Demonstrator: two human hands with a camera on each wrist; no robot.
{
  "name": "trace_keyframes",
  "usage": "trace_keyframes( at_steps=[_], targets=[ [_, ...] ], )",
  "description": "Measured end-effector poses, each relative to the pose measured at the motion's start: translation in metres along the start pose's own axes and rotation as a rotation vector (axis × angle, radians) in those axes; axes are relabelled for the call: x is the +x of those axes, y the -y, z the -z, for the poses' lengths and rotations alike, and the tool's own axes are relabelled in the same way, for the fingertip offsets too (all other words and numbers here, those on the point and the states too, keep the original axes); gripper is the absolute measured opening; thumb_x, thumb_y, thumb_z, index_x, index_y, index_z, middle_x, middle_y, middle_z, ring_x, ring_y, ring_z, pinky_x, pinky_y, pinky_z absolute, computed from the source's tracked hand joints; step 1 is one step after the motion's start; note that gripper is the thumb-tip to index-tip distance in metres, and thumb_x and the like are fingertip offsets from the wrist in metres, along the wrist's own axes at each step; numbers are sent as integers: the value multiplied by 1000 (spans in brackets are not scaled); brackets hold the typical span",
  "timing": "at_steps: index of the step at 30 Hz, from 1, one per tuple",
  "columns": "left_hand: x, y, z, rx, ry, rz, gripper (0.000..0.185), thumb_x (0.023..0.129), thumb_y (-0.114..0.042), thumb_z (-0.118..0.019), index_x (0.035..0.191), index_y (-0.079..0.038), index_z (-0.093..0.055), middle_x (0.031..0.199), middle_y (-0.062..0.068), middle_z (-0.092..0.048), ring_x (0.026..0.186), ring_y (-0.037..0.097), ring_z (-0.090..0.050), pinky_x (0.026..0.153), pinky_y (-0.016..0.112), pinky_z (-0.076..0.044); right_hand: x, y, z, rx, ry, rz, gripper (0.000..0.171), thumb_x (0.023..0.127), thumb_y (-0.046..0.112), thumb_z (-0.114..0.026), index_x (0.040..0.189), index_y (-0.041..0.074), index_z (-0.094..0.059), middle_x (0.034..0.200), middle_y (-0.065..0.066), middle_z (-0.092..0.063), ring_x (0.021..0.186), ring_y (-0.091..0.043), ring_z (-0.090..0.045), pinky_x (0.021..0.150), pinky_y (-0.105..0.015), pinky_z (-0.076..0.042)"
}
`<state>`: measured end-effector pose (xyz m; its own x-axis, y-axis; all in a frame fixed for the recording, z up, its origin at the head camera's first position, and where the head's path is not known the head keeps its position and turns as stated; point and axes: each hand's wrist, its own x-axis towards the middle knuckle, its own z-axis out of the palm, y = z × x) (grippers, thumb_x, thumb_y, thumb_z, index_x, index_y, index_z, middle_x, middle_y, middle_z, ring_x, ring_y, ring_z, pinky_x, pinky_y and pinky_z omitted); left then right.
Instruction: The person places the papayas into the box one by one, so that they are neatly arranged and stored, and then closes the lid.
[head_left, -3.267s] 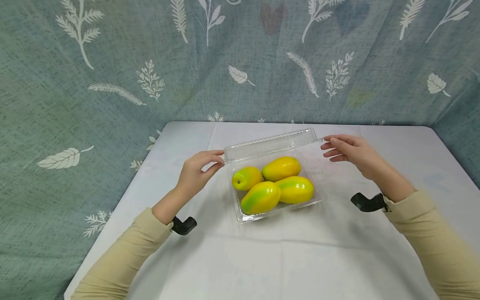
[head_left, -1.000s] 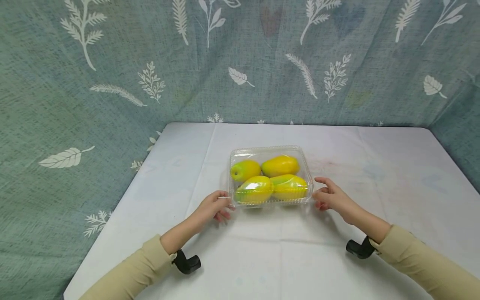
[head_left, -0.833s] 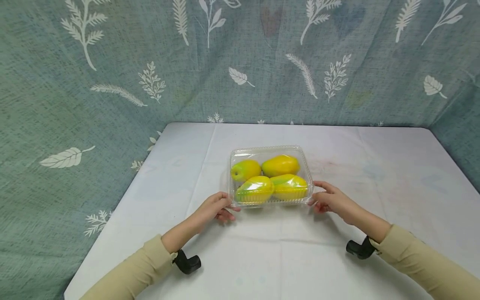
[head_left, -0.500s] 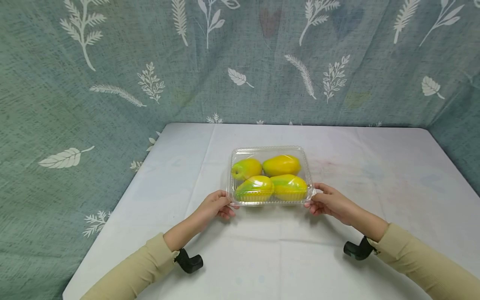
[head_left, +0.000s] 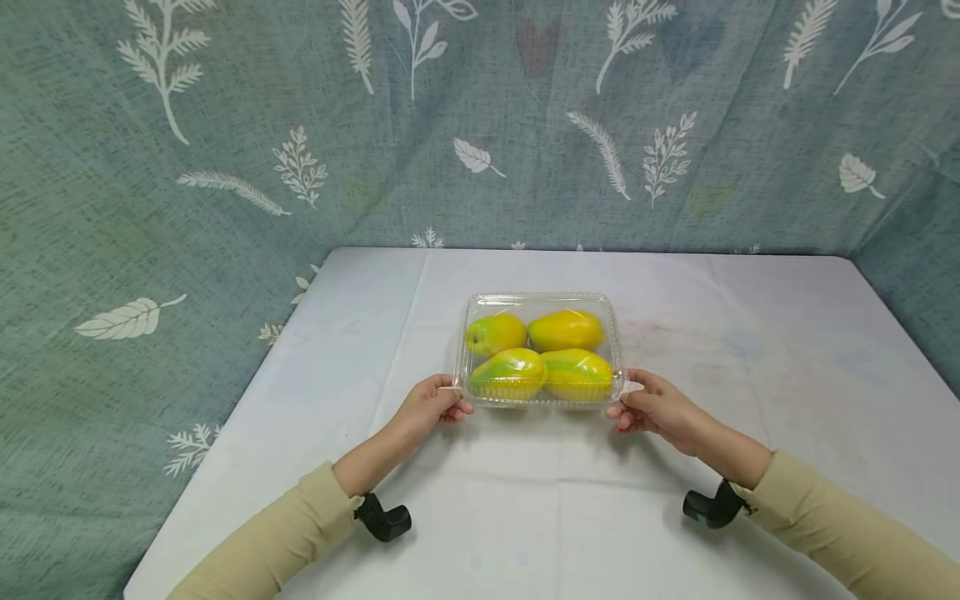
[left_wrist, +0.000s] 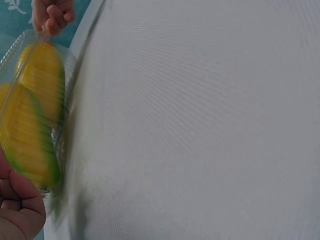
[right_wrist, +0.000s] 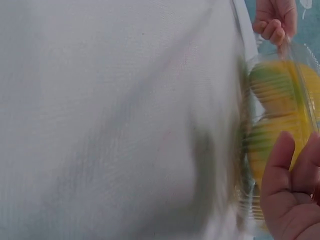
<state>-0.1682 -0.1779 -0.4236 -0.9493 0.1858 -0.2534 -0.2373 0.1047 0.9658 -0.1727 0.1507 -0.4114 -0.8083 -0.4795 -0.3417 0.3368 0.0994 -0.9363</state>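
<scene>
Clear clamshell box w/ four yellow-green fruits sits lid-down between my hands. My left hand pinches its near-left corner, right hand pinches near-right. Closing step, I judge; next: squeeze front rim till it snaps.

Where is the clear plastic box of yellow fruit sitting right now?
In the head view the clear box sits mid-table on the white cloth, lid down, with the left hand pinching its near left corner and the right hand its near right corner.
</scene>
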Motion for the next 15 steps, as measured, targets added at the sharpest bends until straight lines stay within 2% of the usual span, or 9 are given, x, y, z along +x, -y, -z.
trace_keyframes(
  at_steps=[5, 10, 15],
  targets=[
    [1, 1, -1, -29, -2, -30, 29, 83, -2, -40, 110, 7, -35, 61, -1, -58, 53, 6, -54, 57, 21, -46, -1, 0, -2, 16, -17, 12, 46, 88, 5, -31, 128, 0, -10, 73, -5, -59, 58, -12, -54, 71, -34, -47],
    [3, 1, -1, -25, -38, -78, 44, 81, 1, -43, 122, -2, -28, 59, 1, -58, 51, 9, -54, 57, 24, -47, 0, 0, -6, 41, -56, 15, 46, 88, 4, -30, 129, -1, -7, 71, -5, -59, 57, -12, -54, 72, -36, -46],
    [3, -8, -1, 13, -65, -125, 57, 79, 5, -42, 130, -5, -19, 62, 7, -60, 52, 12, -55, 58, 26, -48, -1, -2, -9, 25, -84, 12, 52, 88, 6, -32, 130, -1, -3, 76, -8, -61, 58, -13, -56, 71, -33, -47]
  ],
)
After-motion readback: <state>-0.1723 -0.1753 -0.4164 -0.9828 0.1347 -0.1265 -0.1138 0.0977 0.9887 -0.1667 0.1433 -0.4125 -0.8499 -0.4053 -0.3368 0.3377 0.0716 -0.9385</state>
